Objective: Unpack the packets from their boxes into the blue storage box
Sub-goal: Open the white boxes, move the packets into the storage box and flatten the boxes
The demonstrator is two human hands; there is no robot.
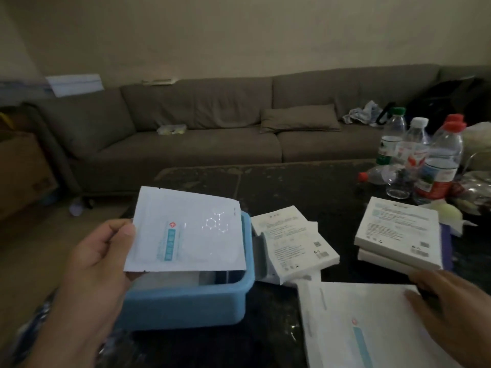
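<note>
Left grip pinching packet, seemingly over blue storage box

Dim room, soft blur, wide-angle bend at edges.

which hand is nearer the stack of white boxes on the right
Right. The right hand lies just below the stack of white boxes; the left hand holds a packet over the blue storage box.

I'm in a dim living room at home: a long grey-brown sofa with a loose cushion runs along the far wall, and my dark low desk carries used water bottles at its far right.
</note>
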